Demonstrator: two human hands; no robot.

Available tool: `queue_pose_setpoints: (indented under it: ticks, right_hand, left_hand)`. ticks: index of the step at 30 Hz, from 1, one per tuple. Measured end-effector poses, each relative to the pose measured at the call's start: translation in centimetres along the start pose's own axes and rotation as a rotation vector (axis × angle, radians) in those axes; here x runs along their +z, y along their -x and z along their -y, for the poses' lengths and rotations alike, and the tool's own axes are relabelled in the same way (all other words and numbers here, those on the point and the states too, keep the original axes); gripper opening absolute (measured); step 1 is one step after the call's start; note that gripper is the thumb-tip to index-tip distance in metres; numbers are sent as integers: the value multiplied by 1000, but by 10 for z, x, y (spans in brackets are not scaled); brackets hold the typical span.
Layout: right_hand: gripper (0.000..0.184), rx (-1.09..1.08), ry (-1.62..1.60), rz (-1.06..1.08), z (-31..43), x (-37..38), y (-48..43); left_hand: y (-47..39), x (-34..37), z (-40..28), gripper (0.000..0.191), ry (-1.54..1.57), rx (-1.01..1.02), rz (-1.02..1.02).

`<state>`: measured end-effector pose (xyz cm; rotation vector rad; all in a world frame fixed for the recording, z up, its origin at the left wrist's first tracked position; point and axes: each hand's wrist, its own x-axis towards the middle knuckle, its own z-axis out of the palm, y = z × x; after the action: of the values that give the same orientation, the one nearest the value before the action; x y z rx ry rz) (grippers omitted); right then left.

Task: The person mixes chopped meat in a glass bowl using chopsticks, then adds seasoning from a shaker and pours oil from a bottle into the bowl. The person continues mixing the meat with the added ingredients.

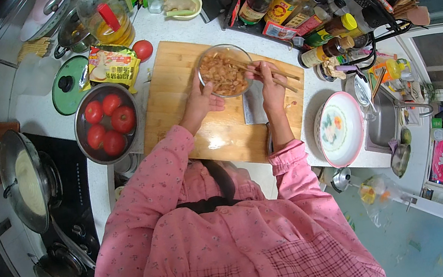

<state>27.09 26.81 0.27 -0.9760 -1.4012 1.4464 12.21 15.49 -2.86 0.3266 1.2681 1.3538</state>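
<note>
A clear glass bowl (244, 52) filled with small pieces of raw-looking meat (222, 74) rests at the back of a wooden cutting board (169, 77). My left hand (201, 102) holds the bowl's near left side, thumb against its wall. In my right hand (270, 84) is a pair of wooden chopsticks (288, 81), their tips in the meat. Beneath my right forearm lies a cleaver (253, 105), its blade flat on the board and its handle partly hidden by my arm.
Left of the board stand a metal bowl (111, 157) of tomatoes and a yellow food packet (115, 66). A rack of sauce bottles (283, 6) is at the back right. Right of the board is a white enamel basin (339, 129); a wok (41, 182) sits on the left stove.
</note>
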Motion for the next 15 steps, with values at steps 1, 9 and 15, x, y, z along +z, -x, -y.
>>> queue_pose_setpoints:
  ticks: [1, 9, 15]
  right_hand:
    - [29, 26, -4, 16, 0, 2, 1]
    - [19, -60, 152, 166, 57, -2, 39]
    - [18, -241, 492, 281, 39, 22, 27]
  left_hand:
    - [1, 1, -2, 64, -17, -18, -6]
    - [4, 3, -2, 62, 8, 6, -35]
    - [1, 5, 1, 53, -46, 19, -45]
